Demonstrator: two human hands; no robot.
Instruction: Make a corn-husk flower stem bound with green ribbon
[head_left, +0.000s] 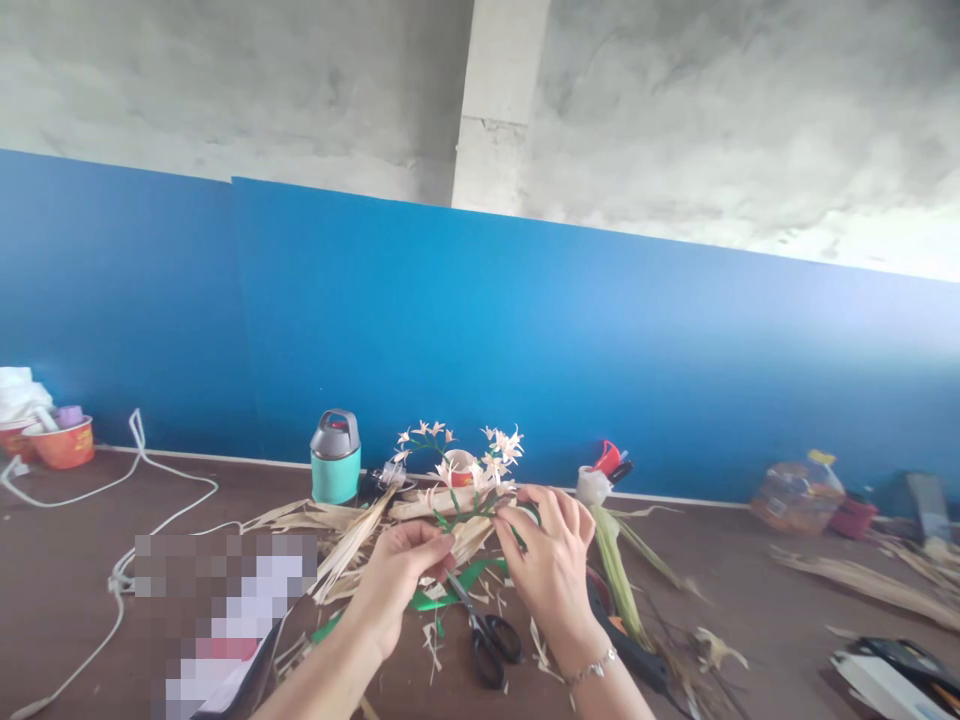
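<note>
Over the middle of the table I hold a spray of small pale flowers on green stems. My left hand is closed, thumb and fingertips pinched at the lower end of the stem. Higher up and to the right, my right hand is closed with its fingertips at the stem below the right-hand blossoms; its exact hold is partly hidden. One flowering branch curves up to the left, another stands on the right. Under my hands lie black-handled scissors, a green strip and scattered pale scraps.
Dry husks spread left of my hands; a green husk and a black-handled tool lie right. Behind stand a teal flask and a white cup with pens. A white cord runs left, before the blue partition.
</note>
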